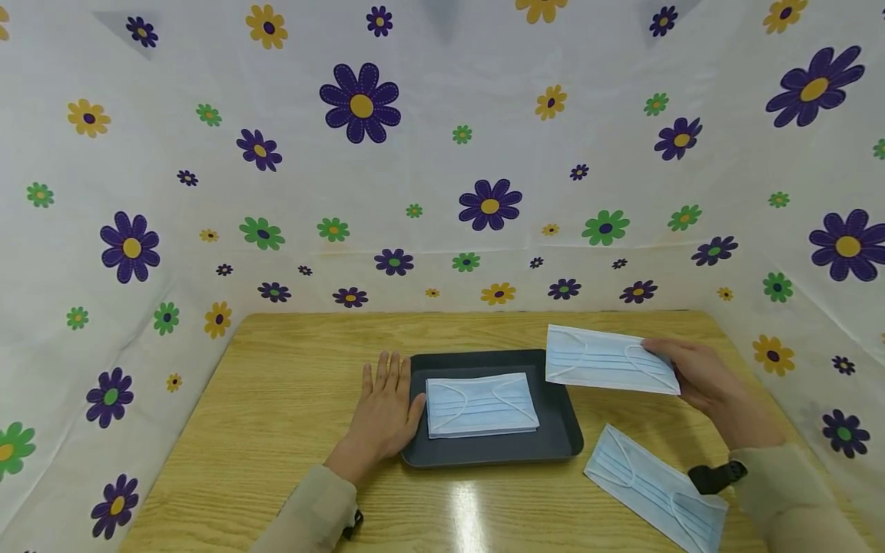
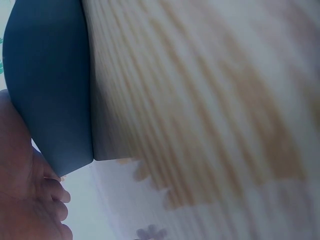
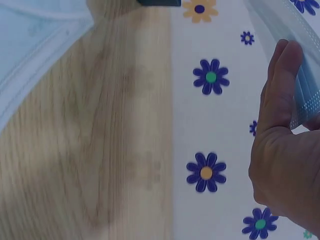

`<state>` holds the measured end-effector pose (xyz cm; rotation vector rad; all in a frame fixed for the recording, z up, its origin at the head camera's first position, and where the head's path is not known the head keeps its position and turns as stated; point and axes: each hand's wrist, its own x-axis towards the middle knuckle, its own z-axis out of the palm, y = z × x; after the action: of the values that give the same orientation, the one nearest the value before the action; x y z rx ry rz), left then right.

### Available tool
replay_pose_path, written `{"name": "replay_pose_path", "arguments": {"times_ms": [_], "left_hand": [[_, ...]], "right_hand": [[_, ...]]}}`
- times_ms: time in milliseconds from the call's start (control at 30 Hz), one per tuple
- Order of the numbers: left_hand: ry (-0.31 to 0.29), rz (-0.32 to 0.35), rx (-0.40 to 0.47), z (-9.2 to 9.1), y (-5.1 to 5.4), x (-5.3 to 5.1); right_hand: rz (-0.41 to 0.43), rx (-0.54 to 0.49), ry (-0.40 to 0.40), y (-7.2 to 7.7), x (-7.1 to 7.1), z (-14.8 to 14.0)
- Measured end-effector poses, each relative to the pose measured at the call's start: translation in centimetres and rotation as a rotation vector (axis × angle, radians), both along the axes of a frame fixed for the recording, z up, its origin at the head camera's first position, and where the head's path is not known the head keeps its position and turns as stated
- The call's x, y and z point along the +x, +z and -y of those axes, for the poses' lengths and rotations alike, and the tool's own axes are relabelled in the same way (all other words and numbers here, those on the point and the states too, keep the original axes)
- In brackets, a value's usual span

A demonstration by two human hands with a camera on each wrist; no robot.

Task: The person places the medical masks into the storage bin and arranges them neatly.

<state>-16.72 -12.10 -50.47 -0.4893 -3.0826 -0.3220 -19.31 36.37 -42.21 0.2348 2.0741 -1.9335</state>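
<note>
My right hand (image 1: 701,376) pinches a light blue face mask (image 1: 601,359) by its right end and holds it above the table, its left end over the tray's right edge. In the right wrist view the fingers (image 3: 285,75) lie against that mask (image 3: 307,75). A dark grey tray (image 1: 484,457) stands mid-table with a small stack of face masks (image 1: 480,405) in it. Against the tray's left side rests my left hand (image 1: 383,411), fingers straight. The left wrist view shows the tray's outer wall (image 2: 50,85) beside that hand (image 2: 25,185).
Another face mask (image 1: 657,491) lies aslant on the wooden table (image 1: 297,399), right of the tray and partly under the right wrist strap (image 1: 717,477). White cloth with printed flowers (image 1: 429,169) walls off the back and both sides.
</note>
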Motion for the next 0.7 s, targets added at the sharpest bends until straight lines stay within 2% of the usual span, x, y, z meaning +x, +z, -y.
{"name": "replay_pose_path", "arguments": {"times_ms": [267, 433, 700], "left_hand": [[0.002, -0.002, 0.007, 0.0, -0.1, -0.1], [0.002, -0.002, 0.014, 0.0, -0.1, -0.1], [0.003, -0.002, 0.013, 0.0, -0.2, -0.1]], "right_hand": [[-0.007, 0.102, 0.081, 0.2, -0.9, 3.8], [0.001, 0.108, 0.118, -0.1, -1.2, 6.2], [0.037, 0.095, 0.131, -0.8, -1.7, 9.5]]}}
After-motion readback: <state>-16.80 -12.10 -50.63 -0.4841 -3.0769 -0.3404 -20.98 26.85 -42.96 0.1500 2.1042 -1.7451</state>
